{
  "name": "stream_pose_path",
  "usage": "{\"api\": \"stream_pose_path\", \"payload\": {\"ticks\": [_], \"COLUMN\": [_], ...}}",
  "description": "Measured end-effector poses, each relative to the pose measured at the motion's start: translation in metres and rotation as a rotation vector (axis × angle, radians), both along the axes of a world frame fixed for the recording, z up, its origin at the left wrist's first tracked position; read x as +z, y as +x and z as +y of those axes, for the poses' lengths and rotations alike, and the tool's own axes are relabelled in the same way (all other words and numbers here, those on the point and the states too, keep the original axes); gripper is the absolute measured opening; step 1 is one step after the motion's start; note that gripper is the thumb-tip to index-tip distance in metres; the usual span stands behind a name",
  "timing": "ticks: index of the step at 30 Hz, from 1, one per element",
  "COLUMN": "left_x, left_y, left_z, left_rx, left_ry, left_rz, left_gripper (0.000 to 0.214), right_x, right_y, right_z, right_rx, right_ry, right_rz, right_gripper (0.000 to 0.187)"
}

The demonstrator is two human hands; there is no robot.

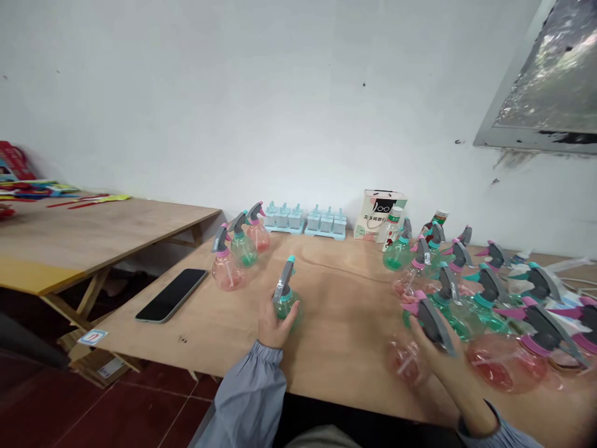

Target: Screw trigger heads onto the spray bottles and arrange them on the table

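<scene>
My left hand (272, 325) is closed round a green spray bottle (284, 297) with a grey and teal trigger head, which stands upright on the wooden table. My right hand (443, 362) grips a pink spray bottle (405, 359) near its grey and pink head; the bottle is tilted and slightly blurred, and the fingers are partly hidden behind the head. Close by on the right, several pink and green spray bottles (508, 361) crowd together. Left of my left hand, a pink spray bottle (228, 271), a green one (244, 250) and another pink one (259, 236) form a row.
A black-screened phone (172, 295) lies at the table's left. Pale blue popsicle moulds (284, 228), a printed paper bag (368, 218) and labelled bottles (390, 231) stand along the wall. Another table (107, 227) with colourful items is at the left, beyond a gap.
</scene>
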State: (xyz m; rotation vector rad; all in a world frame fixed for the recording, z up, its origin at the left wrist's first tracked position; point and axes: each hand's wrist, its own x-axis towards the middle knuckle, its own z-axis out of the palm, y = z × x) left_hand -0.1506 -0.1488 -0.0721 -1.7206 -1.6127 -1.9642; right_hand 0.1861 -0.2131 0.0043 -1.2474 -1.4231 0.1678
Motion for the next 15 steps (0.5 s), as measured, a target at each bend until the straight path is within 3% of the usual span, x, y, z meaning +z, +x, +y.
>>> {"api": "stream_pose_path", "payload": {"ticks": [6,10,15], "left_x": [0.001,0.000,-0.007], "left_y": [-0.001,0.000,-0.001], "left_z": [0.000,0.001,0.002], "left_rx": [-0.006,-0.008,0.026], "left_ry": [-0.022,-0.018,-0.019], "left_rz": [-0.002,-0.001,0.037], "left_gripper": [0.047,0.048,0.055], "right_x": [-0.005,0.004,0.003], "right_y": [0.052,0.061,0.056], "right_z": [-0.027,-0.020,0.008], "right_rx": [-0.402,-0.368,-0.401], "right_ry": [0.165,0.194,0.358], "right_rz": [0.055,0.195,0.265], "right_gripper": [0.060,0.069,0.085]}}
